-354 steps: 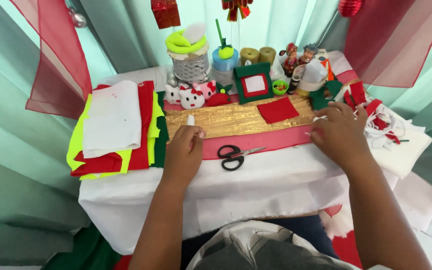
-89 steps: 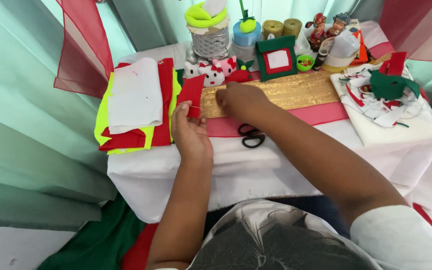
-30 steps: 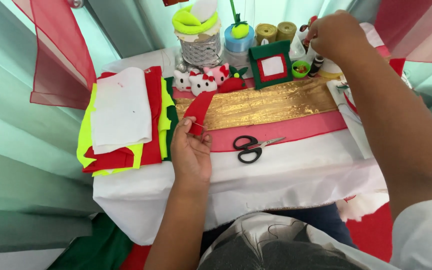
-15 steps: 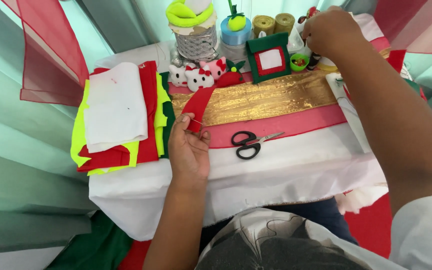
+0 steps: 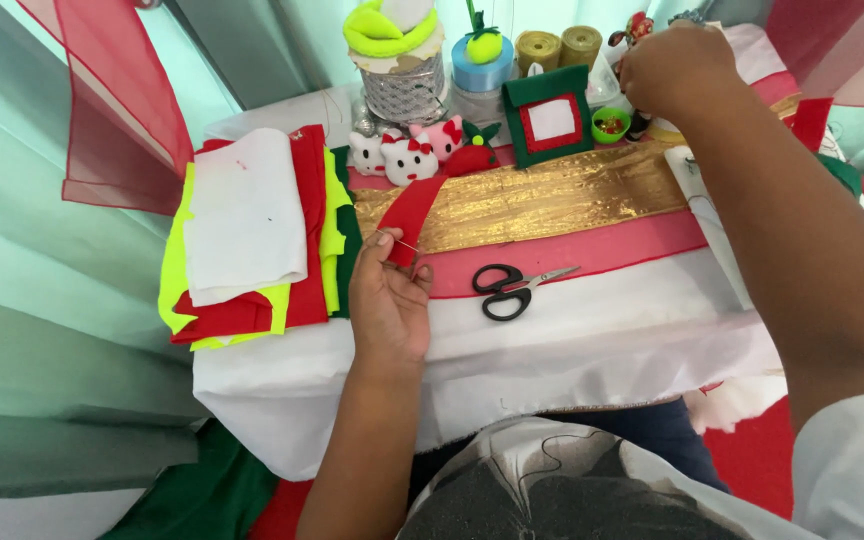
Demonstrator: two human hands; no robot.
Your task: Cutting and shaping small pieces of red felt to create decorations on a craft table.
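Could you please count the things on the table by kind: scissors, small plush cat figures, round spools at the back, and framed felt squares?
Black-handled scissors: 1
Small white and pink plush cat figures: 3
Olive-gold round ribbon spools: 2
Green felt square frames with a red and white middle: 1
Total: 7
The left hand holds a red felt strip; the right hand reaches to the back.

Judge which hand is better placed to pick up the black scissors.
Left, probably. The left hand lies just beside the scissors, though it pinches a red felt piece; the right hand reaches far back.
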